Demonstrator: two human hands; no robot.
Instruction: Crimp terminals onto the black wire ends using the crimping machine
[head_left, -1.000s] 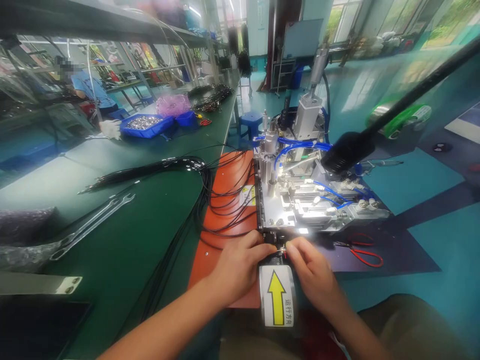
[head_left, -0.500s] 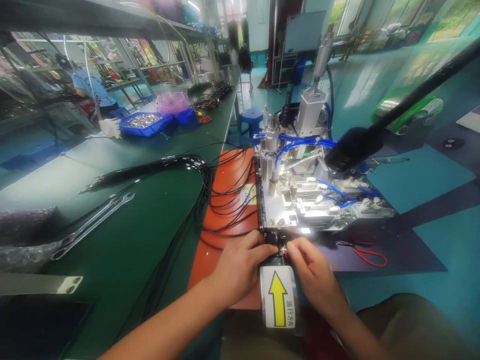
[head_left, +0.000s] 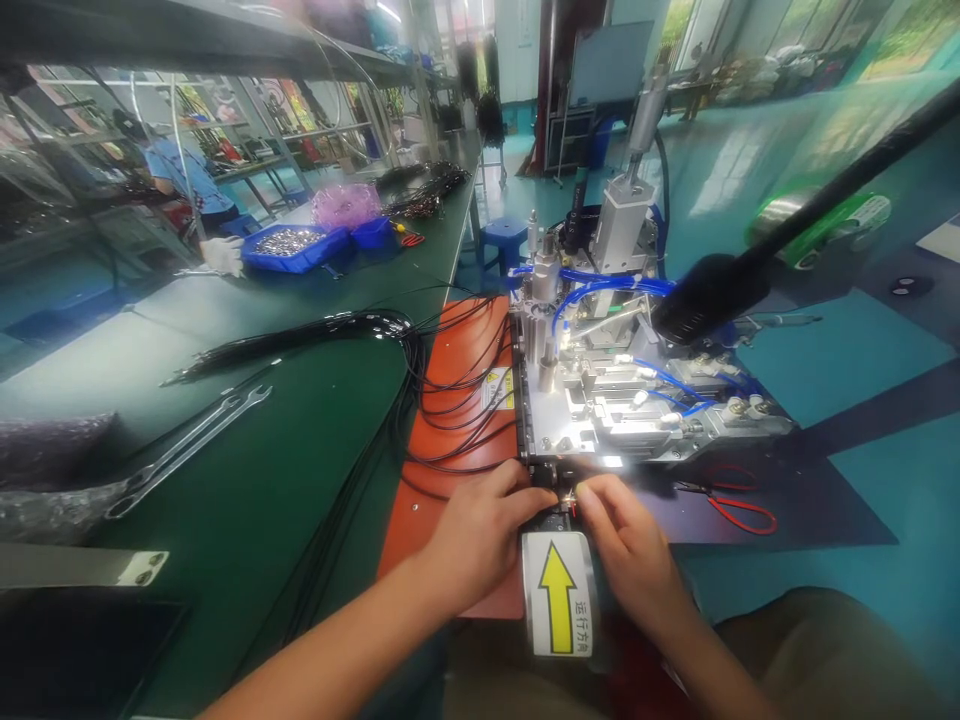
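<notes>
At the front edge of the machine (head_left: 622, 400), my left hand (head_left: 484, 525) reaches in from the left with thumb and fingers pinched; what they grip is hidden. My right hand (head_left: 626, 530) is closed beside it, its thumb and forefinger at a small shiny metal piece (head_left: 568, 498) with a red bit below. That piece lies between both sets of fingertips, too small to name. Just beneath the hands is a white label (head_left: 556, 595) with a yellow arrow. Black cables (head_left: 457, 455) cross the orange plate (head_left: 420, 540) next to my left hand.
Red-handled pliers (head_left: 739, 510) lie right of my hands. Two wrenches (head_left: 195, 445) rest on the green table (head_left: 315, 420), near a bundle of cables. Further back stand a blue tray (head_left: 292, 262) of small metal parts and a pink bag. A black bar slants in from upper right. A person in blue is far left.
Both hands hold almost the same pose at the machine's front edge. The whole view has shifted very slightly.
</notes>
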